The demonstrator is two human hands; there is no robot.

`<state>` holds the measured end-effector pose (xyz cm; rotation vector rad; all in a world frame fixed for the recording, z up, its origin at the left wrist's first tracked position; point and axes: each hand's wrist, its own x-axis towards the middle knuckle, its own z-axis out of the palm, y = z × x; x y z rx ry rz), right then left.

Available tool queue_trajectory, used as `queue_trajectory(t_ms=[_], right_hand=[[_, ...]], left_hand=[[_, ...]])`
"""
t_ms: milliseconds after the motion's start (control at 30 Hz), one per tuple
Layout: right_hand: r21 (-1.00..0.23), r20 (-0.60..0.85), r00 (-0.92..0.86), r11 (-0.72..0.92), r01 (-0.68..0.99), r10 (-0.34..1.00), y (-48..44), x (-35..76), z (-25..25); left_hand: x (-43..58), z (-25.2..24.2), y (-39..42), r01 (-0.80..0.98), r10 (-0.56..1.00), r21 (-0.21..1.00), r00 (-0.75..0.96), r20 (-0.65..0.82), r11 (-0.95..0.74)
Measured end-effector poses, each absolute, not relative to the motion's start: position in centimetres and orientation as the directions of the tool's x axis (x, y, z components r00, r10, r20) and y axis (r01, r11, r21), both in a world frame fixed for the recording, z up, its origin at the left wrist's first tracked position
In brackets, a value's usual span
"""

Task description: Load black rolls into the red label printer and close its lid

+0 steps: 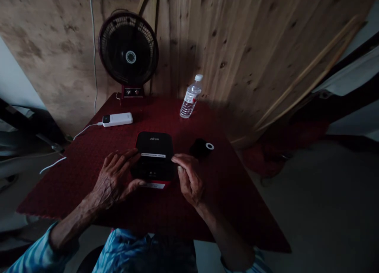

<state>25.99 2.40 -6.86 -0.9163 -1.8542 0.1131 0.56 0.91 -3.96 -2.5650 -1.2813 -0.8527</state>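
In the head view a black box-like case (152, 171) with its lid (154, 141) tipped back lies on the dark red table. Pale lettering shows on the lid, and a white label strip crosses it lower down. My left hand (114, 180) is spread along the case's left side, its fingers stretched out and its thumb at the front corner. At the right edge, my right hand (189, 178) has its fingers curled and pressed together, the index fingertip touching the case near the lid. Its inner fingers are partly hidden. A white-printed label (155, 185) shows at the front edge.
Right of the case lies a dark object with a white ring (209, 146). A water bottle (189, 99) stands behind it. A white power bank (117, 119) with a cable and a fan (128, 54) are at the back left of the table (85, 158), near the wooden wall.
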Motion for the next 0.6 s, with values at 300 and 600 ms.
queue_trajectory(t_ms=[300, 600], right_hand=[[-0.672, 0.663, -0.051, 0.623, 0.400, 0.747, 2.6, 26.4, -8.7], [-0.898, 0.326, 0.065, 0.287, 0.334, 0.943, 2.0, 25.7, -9.5]], left_hand=[[-0.1, -3.6, 0.3, 0.605, 0.909, 0.682, 0.218, 0.356, -0.412], [0.4, -3.2, 3.4, 0.227, 0.988, 0.974, 0.149, -0.042, 0.007]])
